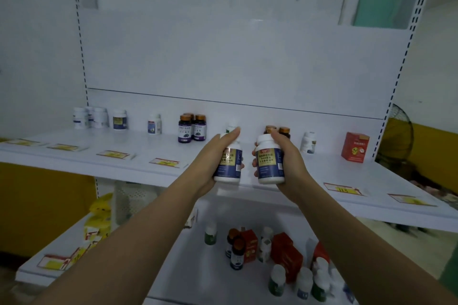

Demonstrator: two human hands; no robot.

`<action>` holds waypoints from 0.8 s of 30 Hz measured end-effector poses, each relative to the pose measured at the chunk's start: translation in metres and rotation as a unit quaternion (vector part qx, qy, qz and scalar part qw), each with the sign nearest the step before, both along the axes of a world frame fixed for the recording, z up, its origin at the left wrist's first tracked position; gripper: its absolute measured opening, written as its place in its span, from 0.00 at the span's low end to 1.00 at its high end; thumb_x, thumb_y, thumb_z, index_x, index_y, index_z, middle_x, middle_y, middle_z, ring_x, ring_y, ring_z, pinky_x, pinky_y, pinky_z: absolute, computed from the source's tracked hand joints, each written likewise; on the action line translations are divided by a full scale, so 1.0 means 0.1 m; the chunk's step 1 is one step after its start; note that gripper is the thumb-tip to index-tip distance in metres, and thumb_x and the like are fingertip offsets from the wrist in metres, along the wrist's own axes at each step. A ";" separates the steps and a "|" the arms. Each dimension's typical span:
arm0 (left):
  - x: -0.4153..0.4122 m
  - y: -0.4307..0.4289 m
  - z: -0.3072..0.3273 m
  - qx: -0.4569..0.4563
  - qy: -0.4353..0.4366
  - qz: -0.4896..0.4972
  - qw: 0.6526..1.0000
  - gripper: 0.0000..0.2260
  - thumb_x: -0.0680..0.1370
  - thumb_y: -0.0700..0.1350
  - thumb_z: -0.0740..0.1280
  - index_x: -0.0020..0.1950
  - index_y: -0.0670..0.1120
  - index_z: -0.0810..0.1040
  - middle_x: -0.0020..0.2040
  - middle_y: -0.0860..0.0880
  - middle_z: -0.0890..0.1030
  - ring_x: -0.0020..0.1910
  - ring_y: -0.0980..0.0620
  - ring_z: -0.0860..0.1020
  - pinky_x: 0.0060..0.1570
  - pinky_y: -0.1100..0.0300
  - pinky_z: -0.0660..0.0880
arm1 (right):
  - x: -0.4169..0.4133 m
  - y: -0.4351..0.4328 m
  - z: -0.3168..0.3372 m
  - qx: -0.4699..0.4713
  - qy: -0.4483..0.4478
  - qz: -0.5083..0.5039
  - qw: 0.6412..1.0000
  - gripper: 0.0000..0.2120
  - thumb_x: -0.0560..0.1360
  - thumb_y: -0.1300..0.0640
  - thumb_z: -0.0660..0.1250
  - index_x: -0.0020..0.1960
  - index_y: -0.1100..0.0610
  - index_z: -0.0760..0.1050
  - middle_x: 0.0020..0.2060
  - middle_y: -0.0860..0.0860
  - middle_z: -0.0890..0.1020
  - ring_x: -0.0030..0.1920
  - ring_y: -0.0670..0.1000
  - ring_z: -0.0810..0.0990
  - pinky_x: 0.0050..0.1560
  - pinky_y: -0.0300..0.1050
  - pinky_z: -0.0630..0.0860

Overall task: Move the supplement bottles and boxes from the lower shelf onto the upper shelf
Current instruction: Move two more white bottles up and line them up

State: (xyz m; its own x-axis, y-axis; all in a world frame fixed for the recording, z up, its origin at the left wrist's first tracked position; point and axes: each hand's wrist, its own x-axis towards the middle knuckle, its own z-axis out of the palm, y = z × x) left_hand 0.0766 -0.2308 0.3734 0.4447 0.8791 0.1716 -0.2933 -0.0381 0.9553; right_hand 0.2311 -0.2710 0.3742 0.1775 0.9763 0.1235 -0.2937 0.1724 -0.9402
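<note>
Holding left bottle [229,161] in left fingers [231,133] | right bottle [269,163] in right fingers [254,163]

Shop: slotted shelving [272,163] with price tags [164,162].

Left hand [218,156] and right hand [285,156] each grip a white, blue-labelled bottle, left bottle [229,161] and right bottle [269,161], upright above the upper shelf [124,166] front edge. More bottles and red boxes [285,252] stand on the lower shelf [198,277].

Bottles [192,130] on upper shelf [124,161]
</note>
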 end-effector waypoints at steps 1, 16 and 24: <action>-0.06 0.04 0.02 -0.006 -0.006 0.010 1.000 0.24 0.73 0.56 0.68 0.63 0.44 0.71 0.36 0.45 0.81 0.32 0.50 0.79 0.35 0.58 0.79 | -0.06 0.05 0.03 0.005 -0.004 0.009 1.000 0.18 0.76 0.45 0.61 0.48 0.60 0.76 0.33 0.55 0.81 0.28 0.51 0.79 0.29 0.40 0.78; -2.10 0.26 0.31 0.001 0.000 0.205 0.979 0.20 0.73 0.56 0.69 0.59 0.46 0.72 0.36 0.46 0.80 0.31 0.51 0.79 0.34 0.60 0.78 | -1.95 1.00 0.34 0.020 -0.014 0.187 0.982 0.18 0.73 0.42 0.65 0.51 0.57 0.75 0.34 0.54 0.80 0.28 0.50 0.78 0.29 0.40 0.77; -3.14 0.55 0.31 0.022 0.014 0.256 0.966 0.16 0.75 0.44 0.67 0.59 0.43 0.67 0.43 0.44 0.78 0.37 0.49 0.78 0.41 0.55 0.78 | -3.10 1.47 0.31 0.044 -0.074 0.228 0.970 0.16 0.74 0.47 0.67 0.53 0.58 0.73 0.36 0.56 0.79 0.28 0.49 0.79 0.29 0.42 0.77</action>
